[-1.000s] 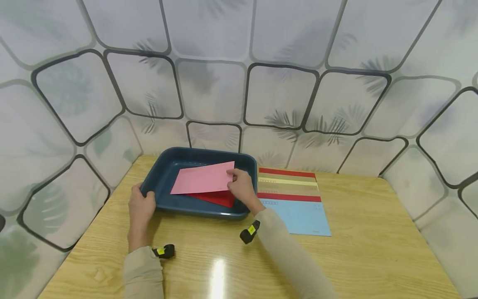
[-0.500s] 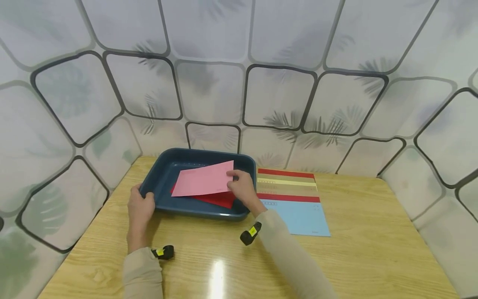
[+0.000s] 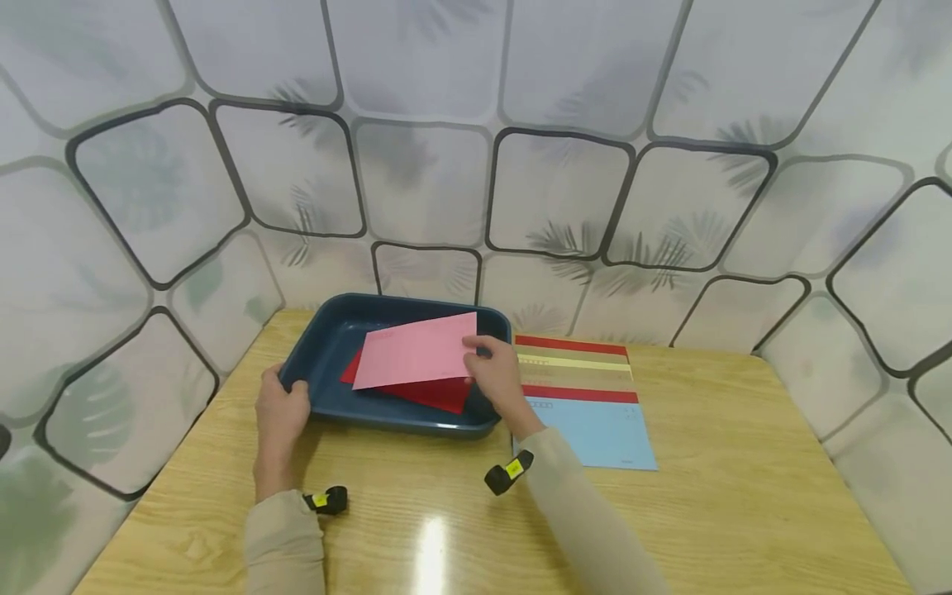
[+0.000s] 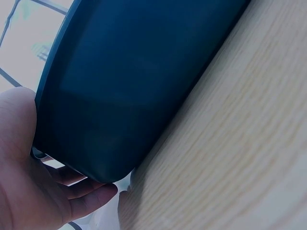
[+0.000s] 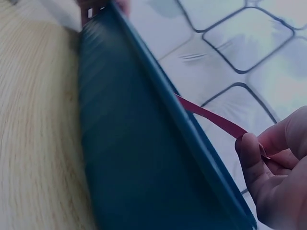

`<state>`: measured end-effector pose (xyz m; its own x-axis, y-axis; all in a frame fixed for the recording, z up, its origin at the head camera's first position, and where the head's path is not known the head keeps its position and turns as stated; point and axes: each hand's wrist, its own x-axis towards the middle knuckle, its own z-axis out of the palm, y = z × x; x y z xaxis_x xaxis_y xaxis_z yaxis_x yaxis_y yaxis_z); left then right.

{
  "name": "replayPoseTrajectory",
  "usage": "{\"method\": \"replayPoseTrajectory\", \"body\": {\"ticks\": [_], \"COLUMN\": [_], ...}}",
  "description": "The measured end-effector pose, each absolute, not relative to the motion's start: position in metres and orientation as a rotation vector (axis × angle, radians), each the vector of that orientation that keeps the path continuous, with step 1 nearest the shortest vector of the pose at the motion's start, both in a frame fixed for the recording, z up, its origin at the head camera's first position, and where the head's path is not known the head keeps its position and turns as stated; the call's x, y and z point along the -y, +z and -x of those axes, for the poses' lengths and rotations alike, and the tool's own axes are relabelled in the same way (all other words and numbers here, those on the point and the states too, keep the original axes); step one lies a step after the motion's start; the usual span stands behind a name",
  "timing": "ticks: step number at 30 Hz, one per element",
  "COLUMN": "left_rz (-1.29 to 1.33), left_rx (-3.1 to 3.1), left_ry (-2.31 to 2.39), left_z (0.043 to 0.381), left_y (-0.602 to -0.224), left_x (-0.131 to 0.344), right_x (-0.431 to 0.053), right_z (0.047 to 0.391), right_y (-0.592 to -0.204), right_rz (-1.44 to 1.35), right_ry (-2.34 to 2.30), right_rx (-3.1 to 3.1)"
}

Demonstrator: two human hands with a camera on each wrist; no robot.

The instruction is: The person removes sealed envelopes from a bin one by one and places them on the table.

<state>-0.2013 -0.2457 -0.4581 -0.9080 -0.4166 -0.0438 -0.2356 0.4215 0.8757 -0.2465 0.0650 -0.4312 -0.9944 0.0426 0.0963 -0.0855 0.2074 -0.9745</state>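
Note:
A pink envelope (image 3: 416,354) is tilted over the dark blue tray (image 3: 316,364), pinched at its right edge between the thumb and fingers of my right hand (image 3: 497,372). Beneath it in the tray lies a red envelope (image 3: 446,395), partly covered. My left hand (image 3: 283,409) grips the tray's left end, thumb at the rim and fingers around the outside wall. In the left wrist view the fingers (image 4: 91,199) curl under the tray's corner. The right wrist view shows the pink envelope edge-on above the rim, held by the right thumb (image 5: 250,158).
Right of the tray, overlapping envelopes lie on the wooden table (image 3: 714,463): a light blue envelope (image 3: 602,434) in front, with red, tan and yellow strips of others behind. A patterned curtain (image 3: 424,182) stands at the table's back and sides.
My right hand has moved slightly right and drawn the pink envelope with it, raising its right end. More of the red envelope shows on the left. My left hand stays on the tray.

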Motion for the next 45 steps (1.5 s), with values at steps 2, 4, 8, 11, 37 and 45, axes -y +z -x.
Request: {"method": "replayPoseTrajectory", "body": {"ticks": [2, 4, 8, 11, 37, 45], "left_rz": [-0.575, -0.576, -0.578, -0.574, -0.609, -0.596], "left_rx": [2.485, 2.476, 2.472, 2.480, 2.484, 2.494], "left_ry": [-1.496, -1.498, -1.495, -1.491, -1.457, -1.455], "left_z": [0.202, 0.203, 0.204, 0.204, 0.202, 0.201], "left_y": [-0.459, -0.459, -0.459, -0.460, -0.459, -0.459], "left_x": [0.246, 0.246, 0.246, 0.247, 0.245, 0.244], "right_x": [-0.070, -0.076, -0.089, -0.101, -0.186, -0.210], "right_z": [0.245, 0.244, 0.240, 0.238, 0.221, 0.219], "right_y": [-0.431, -0.430, -0.428, -0.429, -0.458, -0.461], "right_rz": [0.009, 0.057, 0.126, 0.151, 0.375, 0.342], "right_ry": [1.947, 1.977, 2.052, 2.101, 2.057, 2.007], "right_rx": [2.336, 2.313, 2.215, 2.142, 2.258, 2.457]}}
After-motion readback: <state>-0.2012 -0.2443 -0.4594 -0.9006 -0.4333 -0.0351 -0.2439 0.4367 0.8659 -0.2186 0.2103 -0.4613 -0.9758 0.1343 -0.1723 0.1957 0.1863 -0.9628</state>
